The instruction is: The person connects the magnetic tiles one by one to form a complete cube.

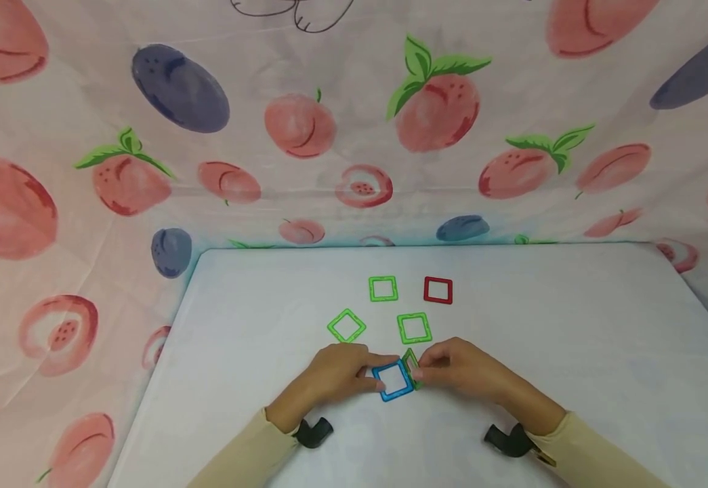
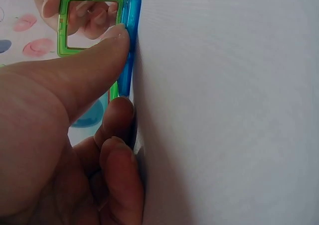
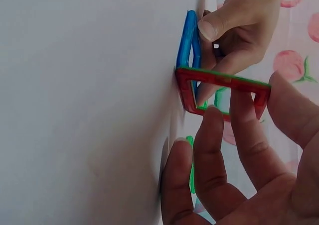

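A blue square magnetic tile [image 1: 393, 381] lies flat on the white table, held at its left side between thumb and index finger of my left hand [image 1: 341, 373]. Along the blue tile's right edge stands an upright square tile [image 1: 412, 369]. It looks green in the left wrist view and mostly red with a green edge in the right wrist view. My right hand [image 1: 460, 371] pinches this upright tile at its upper edge with the thumb and fingers. In the left wrist view the left thumb [image 2: 112, 48] lies on the blue tile [image 2: 130, 31], close beside the upright one.
Beyond the hands lie several flat square tiles: a green one set cornerwise [image 1: 347, 327], a green one [image 1: 414, 328], another green one [image 1: 383, 289] and a red one [image 1: 438, 290]. A fruit-printed curtain [image 1: 323, 183] hangs behind the white table [image 1: 256, 298].
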A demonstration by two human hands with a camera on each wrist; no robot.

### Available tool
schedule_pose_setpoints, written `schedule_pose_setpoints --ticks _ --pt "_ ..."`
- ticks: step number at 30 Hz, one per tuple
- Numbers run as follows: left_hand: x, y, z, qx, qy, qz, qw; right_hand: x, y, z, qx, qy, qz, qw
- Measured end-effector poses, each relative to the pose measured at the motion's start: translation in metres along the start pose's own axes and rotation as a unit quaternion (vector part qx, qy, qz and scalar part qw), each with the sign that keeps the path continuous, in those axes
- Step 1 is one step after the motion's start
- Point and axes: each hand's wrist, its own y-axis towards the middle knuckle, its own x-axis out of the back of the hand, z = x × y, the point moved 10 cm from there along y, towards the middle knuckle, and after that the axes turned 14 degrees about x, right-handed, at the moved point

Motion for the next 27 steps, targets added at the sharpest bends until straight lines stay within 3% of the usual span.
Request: schedule_pose_setpoints --ticks 6,20,27 --pt "-0.0013 0.0004 0.0007 0.000 -0.002 -0.001 1.0000 -0.0015 0.0021 -0.0029 0.001 -0.009 0.018 1.000" --pt "0.0016 0.0007 0.0020 0.004 -0.013 -0.005 0.9999 0.0055 0.0031 -0.0019 -0.012 -0.031 0.001 0.999" --pt "0.0000 0.0005 0.0022 0.004 -0.011 -0.004 0.9999 0.0039 0.0023 -0.0016 -0.009 -0.030 0.035 0.999"
